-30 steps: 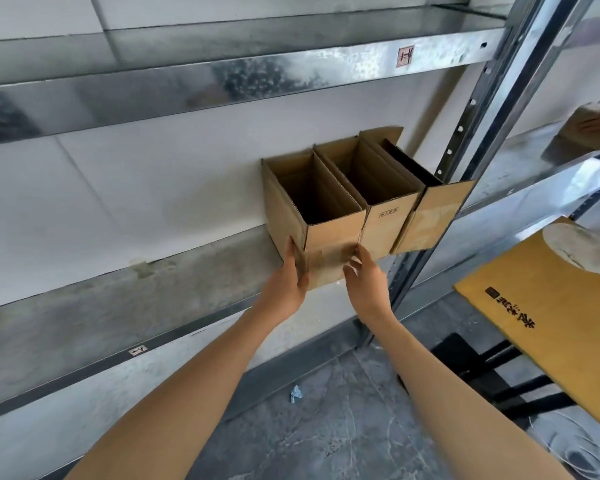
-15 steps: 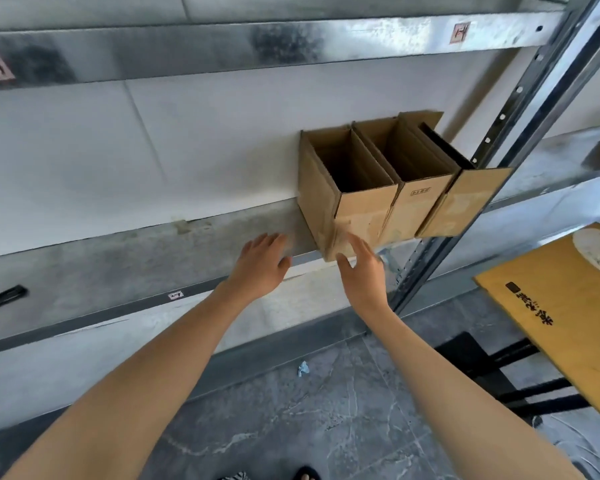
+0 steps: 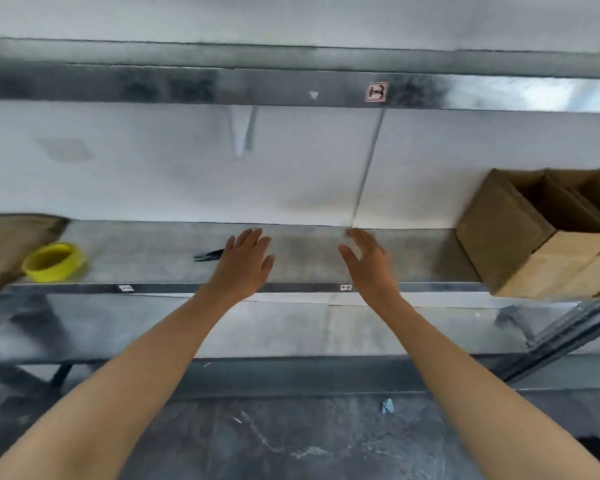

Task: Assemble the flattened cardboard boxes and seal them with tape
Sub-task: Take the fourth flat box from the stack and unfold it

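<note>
On the shelf (image 3: 160,252), far right, cardboard boxes (image 3: 499,233) upright, mouths upward; left hand (image 3: 241,263) and right hand (image 3: 373,266) released, empty.

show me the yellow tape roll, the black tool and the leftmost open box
yellow tape roll (image 3: 59,274), head view, front outer wall
black tool (image 3: 207,255), head view, middle of its length
leftmost open box (image 3: 499,233), head view, left side wall

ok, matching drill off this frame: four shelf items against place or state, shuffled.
1 tape roll
2 cardboard boxes
3 black tool
4 brown cardboard

A right end of the shelf, tops open
B yellow, left part of shelf
C just left of the left hand
D cut off by the view's left edge

Pairs: 1-B, 2-A, 3-C, 4-D
</note>
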